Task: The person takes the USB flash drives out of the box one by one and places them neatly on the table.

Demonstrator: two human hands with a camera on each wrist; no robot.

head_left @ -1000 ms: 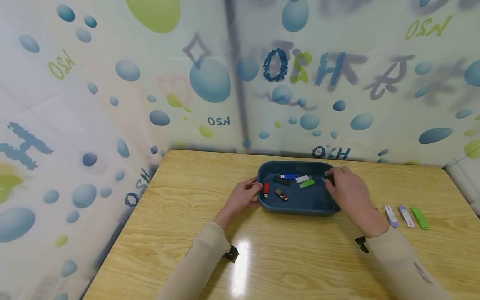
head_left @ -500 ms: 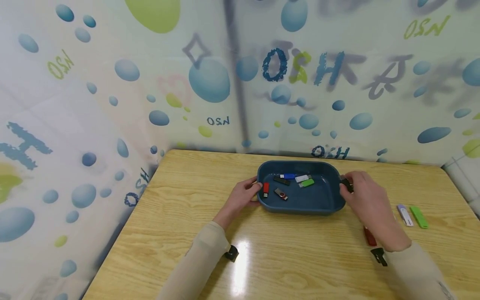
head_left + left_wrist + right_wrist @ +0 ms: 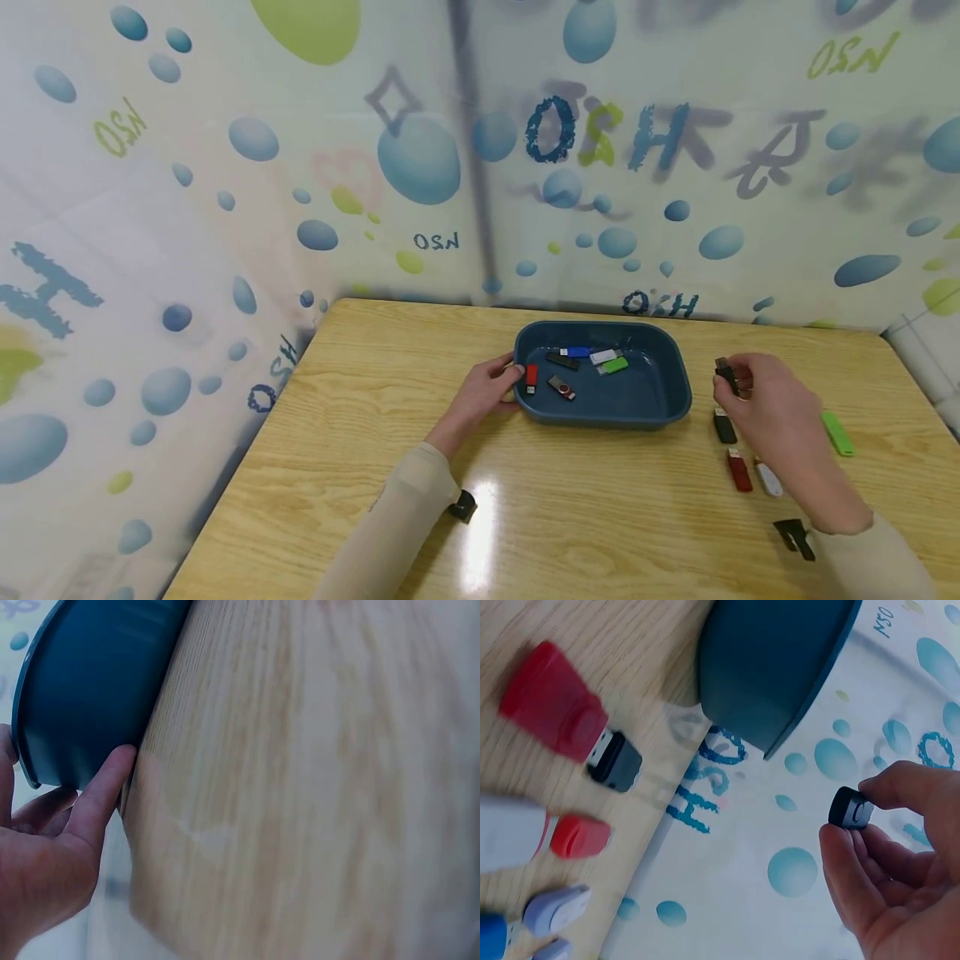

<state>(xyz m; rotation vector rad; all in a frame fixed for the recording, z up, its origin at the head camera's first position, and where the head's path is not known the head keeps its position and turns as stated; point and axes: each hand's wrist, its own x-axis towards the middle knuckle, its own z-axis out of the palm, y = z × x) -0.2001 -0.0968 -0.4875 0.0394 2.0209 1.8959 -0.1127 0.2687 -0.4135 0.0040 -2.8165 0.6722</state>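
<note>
My right-wrist view crops a blue stick (image 3: 490, 934); right fingers (image 3: 846, 871) pinch a black stick (image 3: 846, 810), left fingers (image 3: 105, 784) grip the tray (image 3: 645, 400).

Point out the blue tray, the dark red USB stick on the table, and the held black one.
Blue tray (image 3: 618, 398): head view, bare floor.
Dark red stick (image 3: 739, 473): head view, body.
Held black stick (image 3: 847, 808): right wrist view, black body.

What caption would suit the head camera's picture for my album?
The left hand grips a blue tray of USB sticks; the right hand pinches a black stick over the wooden table.
</note>
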